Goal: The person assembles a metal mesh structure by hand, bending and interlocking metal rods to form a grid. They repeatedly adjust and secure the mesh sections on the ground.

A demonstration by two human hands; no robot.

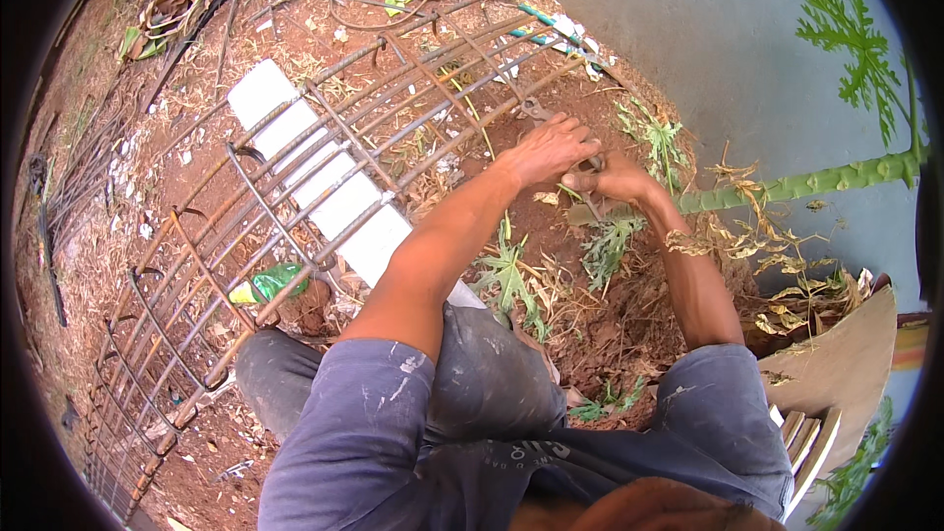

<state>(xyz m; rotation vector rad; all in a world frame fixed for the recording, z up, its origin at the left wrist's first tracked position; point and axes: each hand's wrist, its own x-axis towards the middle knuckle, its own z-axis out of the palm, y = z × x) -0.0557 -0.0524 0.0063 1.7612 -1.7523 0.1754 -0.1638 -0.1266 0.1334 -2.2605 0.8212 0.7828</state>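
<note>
A: Where are the hands?

B: Both are out in front, close together at the near edge of the rebar cage point(295, 206) that lies on the red dirt ground point(610, 324). The left hand point(546, 149) lies over a rod of the cage with its fingers curled down around a pair of pincers point(536, 110), whose metal head pokes out just above the knuckles.

A: And the right hand?

B: The right hand point(615, 177) sits just beside the left, touching it, with the grip closed as a fist. A thin metal piece shows between the two hands, but I cannot tell whether it is the handle of the pincers or a wire.

A: What does the cage look like?

B: Long rusty rods run from lower left to upper right, tied by bent square hoops. White blocks point(324, 197) lie under it, and a green plastic bottle point(275, 280) rests on the dirt beside the person's knee.

A: Anything else nearby?

B: A green papaya stalk point(816, 179) lies to the right along a grey wall point(708, 29), with dry leaves around it. Wooden boards point(836, 374) lean at the lower right.
</note>
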